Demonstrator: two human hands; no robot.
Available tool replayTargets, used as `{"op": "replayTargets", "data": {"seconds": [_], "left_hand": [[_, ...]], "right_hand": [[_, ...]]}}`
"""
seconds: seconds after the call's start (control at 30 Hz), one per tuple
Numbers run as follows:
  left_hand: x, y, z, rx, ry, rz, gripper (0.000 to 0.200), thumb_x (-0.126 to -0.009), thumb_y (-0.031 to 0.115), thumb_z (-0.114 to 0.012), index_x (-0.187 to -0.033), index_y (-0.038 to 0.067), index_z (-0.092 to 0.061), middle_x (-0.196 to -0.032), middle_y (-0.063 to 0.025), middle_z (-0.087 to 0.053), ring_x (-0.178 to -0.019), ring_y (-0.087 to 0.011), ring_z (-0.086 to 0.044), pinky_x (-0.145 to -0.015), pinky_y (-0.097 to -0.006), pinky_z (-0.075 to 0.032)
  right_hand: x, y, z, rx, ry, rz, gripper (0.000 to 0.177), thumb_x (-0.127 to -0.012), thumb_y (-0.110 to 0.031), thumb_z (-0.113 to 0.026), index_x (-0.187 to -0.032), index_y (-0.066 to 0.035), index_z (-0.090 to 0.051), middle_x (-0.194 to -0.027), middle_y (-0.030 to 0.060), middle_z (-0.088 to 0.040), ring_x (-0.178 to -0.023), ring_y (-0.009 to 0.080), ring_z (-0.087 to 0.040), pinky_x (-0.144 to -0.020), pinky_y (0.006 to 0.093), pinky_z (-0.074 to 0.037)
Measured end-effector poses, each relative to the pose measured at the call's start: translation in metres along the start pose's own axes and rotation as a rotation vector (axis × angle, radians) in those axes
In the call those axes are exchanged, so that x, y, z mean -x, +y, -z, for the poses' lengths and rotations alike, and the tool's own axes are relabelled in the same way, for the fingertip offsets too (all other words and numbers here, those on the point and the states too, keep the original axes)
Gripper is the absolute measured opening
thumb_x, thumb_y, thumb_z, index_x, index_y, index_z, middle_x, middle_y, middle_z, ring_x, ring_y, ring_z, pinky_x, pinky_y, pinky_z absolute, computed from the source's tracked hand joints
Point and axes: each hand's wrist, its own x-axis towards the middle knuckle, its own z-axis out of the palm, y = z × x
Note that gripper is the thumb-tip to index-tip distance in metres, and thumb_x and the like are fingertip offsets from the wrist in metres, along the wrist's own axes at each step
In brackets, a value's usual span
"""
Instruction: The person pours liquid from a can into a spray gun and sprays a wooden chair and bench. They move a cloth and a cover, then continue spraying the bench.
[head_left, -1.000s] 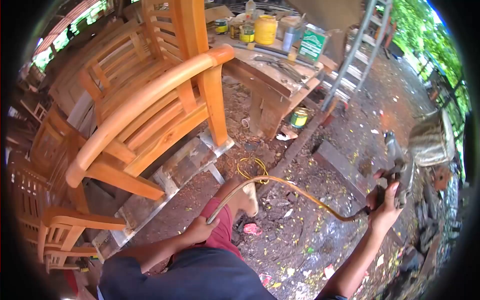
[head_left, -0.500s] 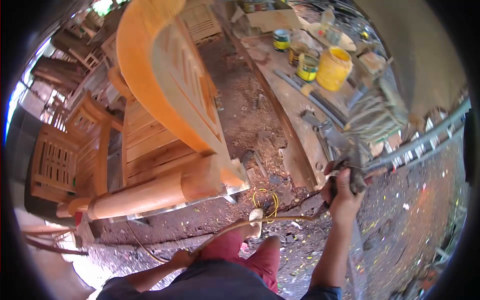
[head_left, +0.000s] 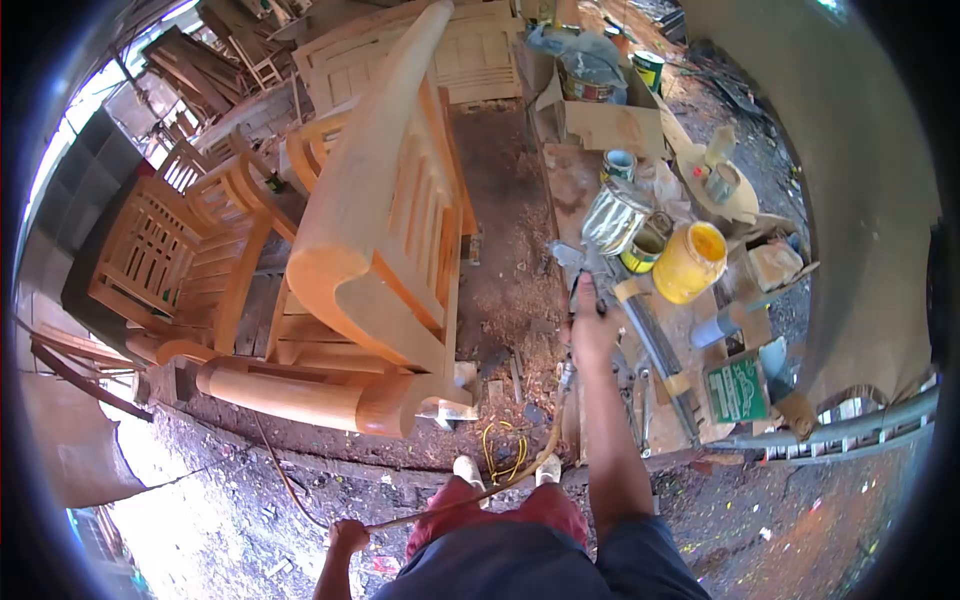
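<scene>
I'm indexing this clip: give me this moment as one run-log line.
right hand: grips tool | left hand: holds hose | bench: yellow jar, green box

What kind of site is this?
Likely a furniture workshop, probably its finishing area: a large slatted wooden seat with more seating behind it, a worktable carrying tins, a yellow tub and tools, and timber stacked at the back.
</scene>
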Motion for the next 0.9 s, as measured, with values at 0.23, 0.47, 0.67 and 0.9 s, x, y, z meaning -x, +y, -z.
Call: {"op": "replayTargets", "data": {"seconds": [0.23, 0.47, 0.67, 0.9], "left_hand": [[0.012, -0.013, 0.029, 0.167, 0.090, 0.082, 0.029, -0.079, 0.033, -0.053, -0.089, 0.013, -0.072, -0.094, -0.0137, -0.069, -0.089, -0.0340, -0.066, -0.078, -0.0458, -0.051], [0.016, 0.000, 0.041, 0.278, 0.044, 0.094, 0.028, -0.080, 0.040, -0.055, -0.092, 0.020, -0.072, -0.095, -0.0112, -0.069, -0.091, -0.0328, -0.065, -0.080, -0.0439, -0.051], [-0.011, 0.016, 0.001, 0.239, 0.034, 0.011, 0.036, -0.079, 0.052, -0.056, -0.088, 0.021, -0.072, -0.093, -0.0091, -0.069, -0.090, -0.0320, -0.065, -0.080, -0.0431, -0.052], [0.024, 0.117, 0.051, 0.396, 0.050, -0.152, 0.057, -0.074, 0.068, -0.059, -0.085, 0.014, -0.070, -0.085, -0.0153, -0.068, -0.084, -0.0343, -0.066, -0.077, -0.0448, -0.051]], "right_hand": [[-0.010, -0.057, -0.045, -0.342, -0.064, 0.064, 0.031, -0.091, -0.033, -0.061, -0.089, -0.003, -0.051, -0.066, 0.0072, -0.055, -0.038, 0.0104, -0.041, -0.034, 0.0247, -0.029], [-0.046, -0.078, -0.075, -0.375, -0.133, 0.040, 0.029, -0.091, -0.035, -0.060, -0.094, -0.009, -0.047, -0.063, 0.0047, -0.050, -0.037, 0.0098, -0.036, -0.034, 0.0258, -0.027], [-0.093, -0.045, -0.081, -0.229, -0.074, -0.049, 0.030, -0.090, -0.036, -0.061, -0.084, -0.010, -0.046, -0.059, 0.0027, -0.047, -0.036, 0.0098, -0.034, -0.033, 0.0274, -0.027], [-0.130, 0.015, -0.060, -0.071, -0.048, -0.123, 0.033, -0.089, -0.036, -0.062, -0.086, -0.008, -0.046, -0.057, 0.0026, -0.046, -0.034, 0.0108, -0.036, -0.030, 0.0276, -0.026]]}}
